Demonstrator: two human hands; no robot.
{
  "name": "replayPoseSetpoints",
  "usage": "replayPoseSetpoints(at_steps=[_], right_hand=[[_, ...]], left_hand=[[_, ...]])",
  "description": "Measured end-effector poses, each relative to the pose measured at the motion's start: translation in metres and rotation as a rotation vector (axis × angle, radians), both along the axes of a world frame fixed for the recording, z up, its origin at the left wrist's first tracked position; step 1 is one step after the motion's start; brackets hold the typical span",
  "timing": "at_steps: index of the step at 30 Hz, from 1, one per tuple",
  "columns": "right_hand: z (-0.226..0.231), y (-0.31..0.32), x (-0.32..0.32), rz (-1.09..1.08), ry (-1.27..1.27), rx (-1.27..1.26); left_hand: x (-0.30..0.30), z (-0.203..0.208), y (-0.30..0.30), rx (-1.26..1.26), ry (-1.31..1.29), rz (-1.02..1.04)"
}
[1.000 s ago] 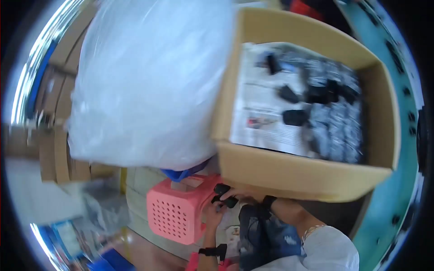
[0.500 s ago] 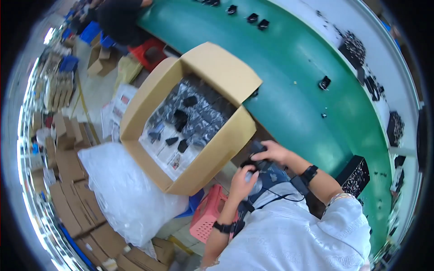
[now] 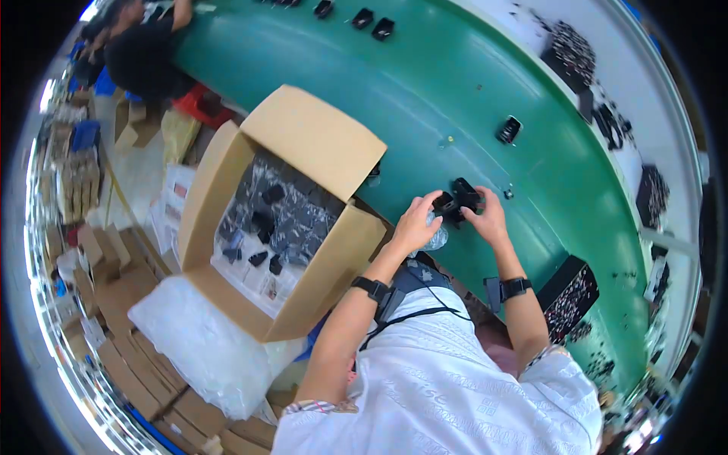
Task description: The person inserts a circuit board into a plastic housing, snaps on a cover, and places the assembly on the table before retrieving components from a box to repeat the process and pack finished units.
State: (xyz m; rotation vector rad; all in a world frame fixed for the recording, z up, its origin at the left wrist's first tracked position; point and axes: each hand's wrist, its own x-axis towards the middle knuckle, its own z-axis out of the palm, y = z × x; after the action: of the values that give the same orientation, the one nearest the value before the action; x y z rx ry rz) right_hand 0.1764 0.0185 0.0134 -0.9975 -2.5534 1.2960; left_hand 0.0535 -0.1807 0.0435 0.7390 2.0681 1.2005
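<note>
Over the near edge of the green table (image 3: pixel 409 98), my left hand (image 3: pixel 415 224) closes its fingers on a small black box-shaped part (image 3: pixel 443 203). Clear crumpled plastic (image 3: pixel 437 240) shows just under that hand. Opposite it, my right hand (image 3: pixel 489 217) grips a longer black part (image 3: pixel 465 192) between thumb and fingers. The two black parts are close together; whether they touch I cannot tell. Another small black part (image 3: pixel 509 130) lies on the table beyond my right hand. To the left stands an open cardboard box (image 3: pixel 311 144) holding wrapped grey-black pieces and several loose black ones.
A black tray (image 3: pixel 547 292) of tiny pieces sits at the right. Several black parts (image 3: pixel 362 19) line the far table. A white plastic bag (image 3: pixel 205 349) and flattened cardboard (image 3: pixel 121 318) lie at left. A person in black (image 3: pixel 140 57) is at the far left.
Both hands have moved from beside the box, near my lap, up over the table edge with the black parts. The whole view has shifted, so the box appears further left.
</note>
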Motion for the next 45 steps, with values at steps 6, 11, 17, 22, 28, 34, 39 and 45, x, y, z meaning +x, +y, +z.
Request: replayPoseSetpoints(at_steps=[6,11,17,22,28,34,39,45], right_hand=[[0.062,0.025,0.007,-0.087,0.033,0.037],[0.113,-0.079,-0.115,0.274,0.282,-0.227],[0.083,-0.331,-0.24,1.273,0.057,0.027],[-0.054,-0.427,-0.243,1.762,-0.616,0.665],[-0.072,-0.457,-0.224,1.44,-0.703,0.091],[-0.001,-0.475,-0.207,1.111,-0.697,-0.536],[-0.014,-0.49,-0.23,1.117,-0.73,-0.747],[-0.048,-0.471,-0.274,1.171,-0.173,0.249]], left_hand=[[0.003,0.041,-0.148,0.062,-0.173,0.433],[0.003,0.061,-0.311,0.058,-0.249,1.105],[-0.021,-0.019,-0.43,-0.554,-0.025,0.801],[-0.044,-0.063,-0.435,-0.461,-0.271,0.652],[-0.018,-0.094,-0.472,-0.244,-0.409,0.892],[-0.021,-0.052,-0.452,0.331,-0.983,0.874],[-0.008,-0.088,-0.49,-0.12,-0.615,0.868],[-0.019,-0.018,-0.513,-0.381,-0.032,0.735]])
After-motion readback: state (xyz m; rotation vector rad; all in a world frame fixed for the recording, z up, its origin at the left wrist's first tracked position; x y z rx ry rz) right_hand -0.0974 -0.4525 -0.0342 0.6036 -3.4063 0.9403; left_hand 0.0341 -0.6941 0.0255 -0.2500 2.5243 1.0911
